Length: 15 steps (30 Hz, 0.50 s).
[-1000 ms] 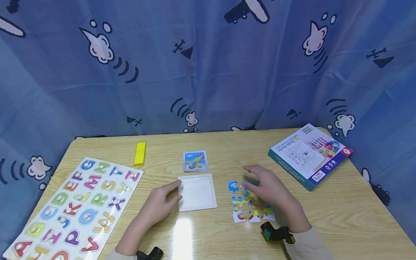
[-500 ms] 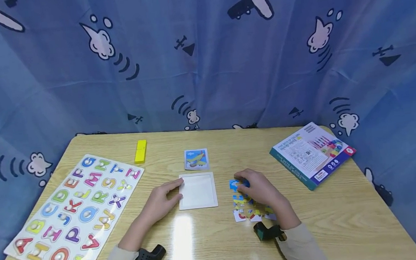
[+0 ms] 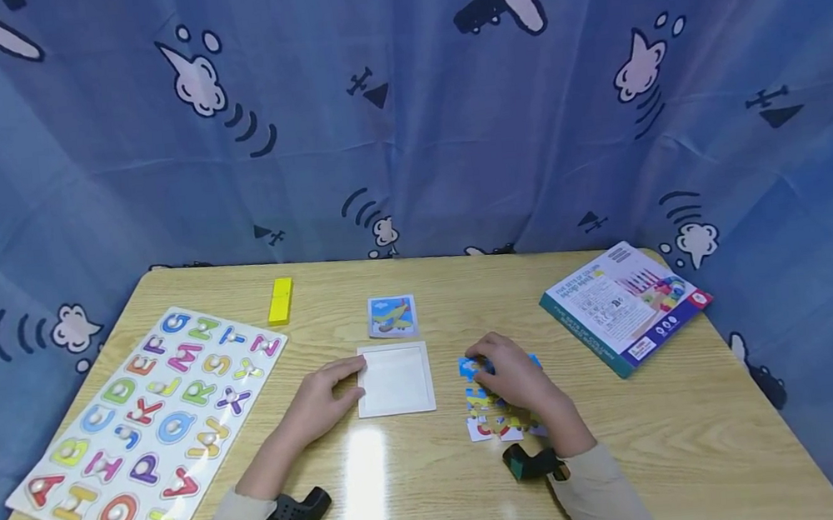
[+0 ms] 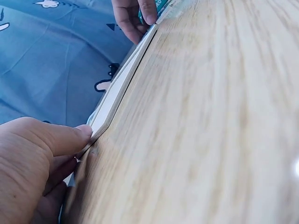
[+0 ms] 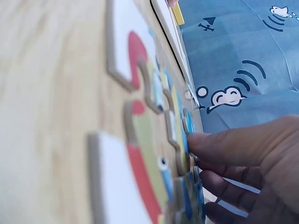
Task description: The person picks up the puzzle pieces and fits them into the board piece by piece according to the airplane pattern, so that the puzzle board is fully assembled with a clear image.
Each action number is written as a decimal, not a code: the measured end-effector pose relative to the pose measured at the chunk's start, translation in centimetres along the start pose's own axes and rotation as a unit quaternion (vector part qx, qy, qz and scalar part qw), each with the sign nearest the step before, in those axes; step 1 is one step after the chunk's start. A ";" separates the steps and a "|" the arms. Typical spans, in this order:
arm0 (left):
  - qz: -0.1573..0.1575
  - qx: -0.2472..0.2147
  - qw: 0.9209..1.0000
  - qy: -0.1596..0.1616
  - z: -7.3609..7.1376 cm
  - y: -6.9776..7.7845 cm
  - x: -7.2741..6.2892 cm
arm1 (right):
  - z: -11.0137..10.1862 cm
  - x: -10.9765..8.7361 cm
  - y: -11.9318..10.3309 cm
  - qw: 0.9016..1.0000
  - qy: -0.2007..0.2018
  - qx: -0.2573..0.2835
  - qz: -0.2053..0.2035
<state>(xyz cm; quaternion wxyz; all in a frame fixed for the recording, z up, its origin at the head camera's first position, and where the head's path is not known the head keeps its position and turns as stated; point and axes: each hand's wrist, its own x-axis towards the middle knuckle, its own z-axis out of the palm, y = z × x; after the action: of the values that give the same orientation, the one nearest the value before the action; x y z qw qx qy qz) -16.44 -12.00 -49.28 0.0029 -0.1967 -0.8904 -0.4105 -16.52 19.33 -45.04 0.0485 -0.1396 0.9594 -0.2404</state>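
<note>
My left hand [image 3: 322, 400] rests at the left side of a square white tray [image 3: 396, 381], thumb and index finger touching its rim. In the left wrist view the thumb lies against the tray's corner. To the right, several jigsaw puzzle pieces [image 3: 482, 429] lie in loose rows, printed in blue, yellow, red and white. My right hand [image 3: 515, 374] is over the upper rows, thumb and curled fingers at a blue puzzle piece, which they appear to pinch. The palm hides part of the rows. Behind the tray lies a small picture card [image 3: 392, 317] of a yellow airplane.
At the left lies a large alphabet board [image 3: 151, 436] with knobbed letters. A yellow block [image 3: 281, 301] sits near the back edge of the wooden table [image 3: 705, 441]. A printed box [image 3: 626, 308] lies at the back right. A blue patterned curtain [image 3: 404, 127] hangs behind.
My right hand has come down and left onto the upper puzzle pieces, its thumb and fingers closing together. The left hand has stayed at the tray's edge.
</note>
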 end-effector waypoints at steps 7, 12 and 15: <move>0.002 0.009 1.000 -0.015 -0.3 0.2 -0.1 | 0.3 0.0 0.0 1.000 0.011 0.001 -0.008; 0.012 0.022 0.999 -0.027 -0.5 0.4 -0.1 | 0.2 0.1 0.1 1.000 0.013 0.007 0.005; 0.017 0.029 0.999 -0.033 -0.6 0.4 -0.1 | 0.1 0.1 0.2 1.000 0.010 0.014 0.020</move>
<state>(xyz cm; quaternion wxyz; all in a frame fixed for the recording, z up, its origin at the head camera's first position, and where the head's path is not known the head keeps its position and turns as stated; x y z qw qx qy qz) -16.25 -12.23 -48.59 -0.0142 -0.2250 -0.8983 -0.3772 -16.65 19.39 -45.22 0.0459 -0.1178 0.9590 -0.2538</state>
